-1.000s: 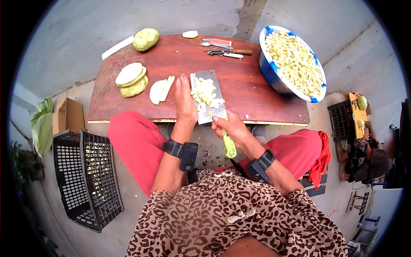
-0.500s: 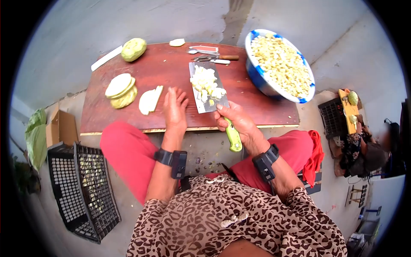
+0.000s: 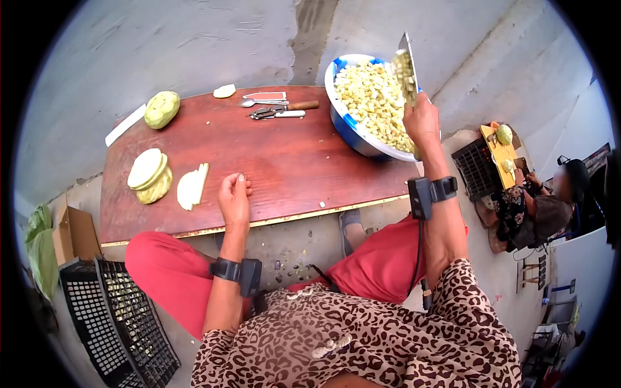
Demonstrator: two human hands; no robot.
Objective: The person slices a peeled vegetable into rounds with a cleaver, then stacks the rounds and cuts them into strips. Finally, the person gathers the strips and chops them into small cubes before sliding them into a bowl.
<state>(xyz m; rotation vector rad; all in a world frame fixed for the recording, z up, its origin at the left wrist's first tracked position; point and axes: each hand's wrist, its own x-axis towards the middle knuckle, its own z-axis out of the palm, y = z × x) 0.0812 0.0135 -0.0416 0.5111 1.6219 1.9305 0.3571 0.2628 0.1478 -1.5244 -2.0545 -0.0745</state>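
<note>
My right hand grips a cleaver over the right rim of a blue-and-white bowl. The blade stands steeply tilted, with pale diced pieces against its face; its handle is hidden in my grip. Similar diced vegetable heaps the bowl. Loosely curled and holding nothing, my left hand is just above the table's near edge. Left of it lie cut pale slices and a stack of thicker slices. A whole peeled green vegetable sits at the back left.
On the red-brown table are a spoon, a peeler, a wooden-handled tool and an offcut. Black crates stand at lower left. Another person works at a yellow board on the right.
My right hand has carried the cleaver with its diced pieces from the table's middle to the bowl and tipped the blade up. My left hand's fingers have curled in. The view has shifted right.
</note>
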